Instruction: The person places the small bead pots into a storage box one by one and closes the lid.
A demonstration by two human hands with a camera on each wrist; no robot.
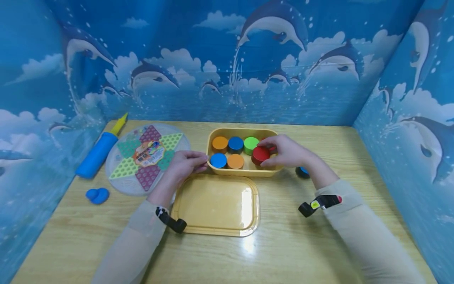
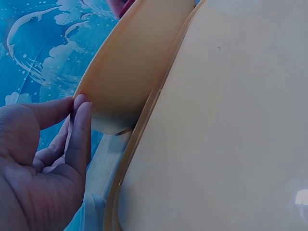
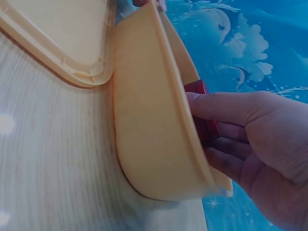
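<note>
A yellow plastic box on the table holds several small round tubs with orange, blue and green tops, among them a green-topped tub and an orange-topped tub. My right hand reaches over the box's right end, its thumb and fingers gripping a red round tub. The right wrist view shows this red tub partly behind the box wall. At the left end, my left hand pinches the box's rim between thumb and fingertips. A yellow lid lies in front of the box.
To the left lie a round game board with a coloured star, a blue pump with a yellow nozzle, and a small blue knobbed piece. A blue-topped tub sits right of the box, partly behind the right wrist. Dolphin-print curtains surround the table.
</note>
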